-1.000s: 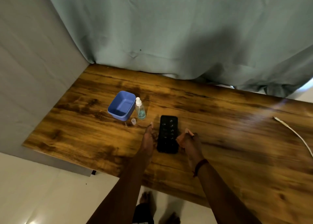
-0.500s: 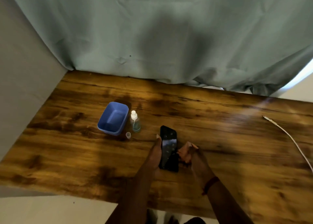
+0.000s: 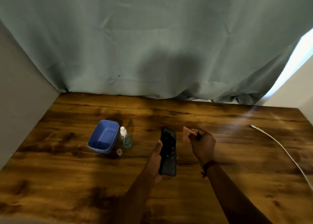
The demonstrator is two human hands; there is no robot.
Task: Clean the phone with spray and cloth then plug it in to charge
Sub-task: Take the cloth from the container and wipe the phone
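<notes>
A black phone [image 3: 168, 153] with droplets on its screen is held above the wooden table [image 3: 67, 181], gripped along its left edge by my left hand [image 3: 156, 161]. Just right of it, my right hand [image 3: 200, 143] is closed around a small pinkish cloth [image 3: 186, 133], which sticks out between the fingers. A small clear spray bottle [image 3: 125, 138] with a white top and bluish liquid stands left of the phone; its tiny clear cap [image 3: 119, 152] sits on the table in front of it. A white charging cable [image 3: 281, 149] lies at the right, its plug end pointing left.
An empty blue plastic tub [image 3: 103, 136] stands beside the spray bottle. A grey-green curtain [image 3: 152, 45] hangs along the table's back edge, and a grey wall [image 3: 20, 88] borders the left side.
My left hand lifted the phone off the table and tilted it up. My right hand with the cloth moved away to the right of the phone. The camera view shifted upward.
</notes>
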